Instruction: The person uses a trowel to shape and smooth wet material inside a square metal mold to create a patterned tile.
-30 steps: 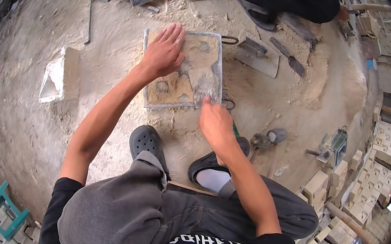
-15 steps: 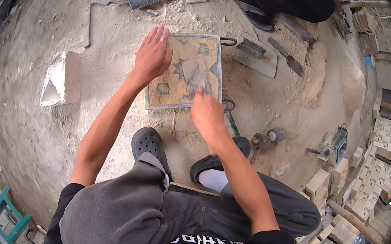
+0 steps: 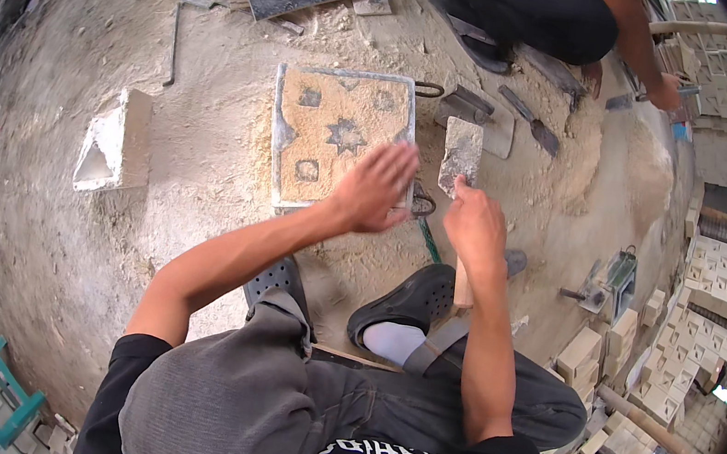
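Left hand (image 3: pixel 375 193) flat and open on the near right corner of the square mould (image 3: pixel 339 138), which lies level on the sandy ground, edges running near to far. Right hand (image 3: pixel 473 227) grips a trowel (image 3: pixel 461 153), blade pointing far; a careless swipe could smear the star pattern

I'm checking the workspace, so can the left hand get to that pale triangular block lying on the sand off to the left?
Probably yes. The left hand rests at the square mould, and only bare sandy ground lies between it and the pale triangular block.
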A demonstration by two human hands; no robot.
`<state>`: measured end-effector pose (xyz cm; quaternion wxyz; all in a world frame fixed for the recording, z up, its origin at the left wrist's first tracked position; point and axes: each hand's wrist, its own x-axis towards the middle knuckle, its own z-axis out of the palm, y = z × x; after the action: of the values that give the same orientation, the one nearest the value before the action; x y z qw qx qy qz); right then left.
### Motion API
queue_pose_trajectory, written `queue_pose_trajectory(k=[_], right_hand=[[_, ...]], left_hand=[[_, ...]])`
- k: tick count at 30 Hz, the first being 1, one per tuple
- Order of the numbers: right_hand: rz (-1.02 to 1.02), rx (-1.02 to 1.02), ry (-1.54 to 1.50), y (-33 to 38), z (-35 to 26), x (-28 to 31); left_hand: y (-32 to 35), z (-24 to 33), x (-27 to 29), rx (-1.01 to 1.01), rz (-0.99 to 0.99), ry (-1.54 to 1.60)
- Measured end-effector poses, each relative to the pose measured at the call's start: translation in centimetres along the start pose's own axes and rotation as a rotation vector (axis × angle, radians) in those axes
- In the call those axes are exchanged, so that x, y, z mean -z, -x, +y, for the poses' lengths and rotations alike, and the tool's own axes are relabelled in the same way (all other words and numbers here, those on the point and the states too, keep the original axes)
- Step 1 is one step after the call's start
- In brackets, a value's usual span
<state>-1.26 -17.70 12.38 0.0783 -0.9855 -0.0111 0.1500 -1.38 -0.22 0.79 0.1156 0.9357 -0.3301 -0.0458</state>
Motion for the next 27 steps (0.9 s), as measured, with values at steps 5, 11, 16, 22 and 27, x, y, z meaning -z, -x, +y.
queue_pose_trajectory(k=[5,11,16,22,27], right_hand=[[-0.042,0.095,-0.066,-3.6,-2.5,-1.3],[-0.098,0.141,-0.020,-4.6,-7.9,-5.1],[-0.354,0.094,0.019,4.0,-7.6,-5.2],[-0.319,0.205,0.044,6.7,-5.1,-3.8],[-0.081,0.165,-0.006,-6.3,-6.2,-2.4]], left_hand=[[5.3,1.7,0.2,-0.260,0.085,0.206],[6.7,-2.3,2.9,-0.155,0.393,0.402],[8.7,-6.4,3.8,-0.033,0.542,0.426],[10.7,-6.6,2.3,0.433,0.826,0.576],[13.4,-5.5,1.8,0.708,0.817,0.683]])
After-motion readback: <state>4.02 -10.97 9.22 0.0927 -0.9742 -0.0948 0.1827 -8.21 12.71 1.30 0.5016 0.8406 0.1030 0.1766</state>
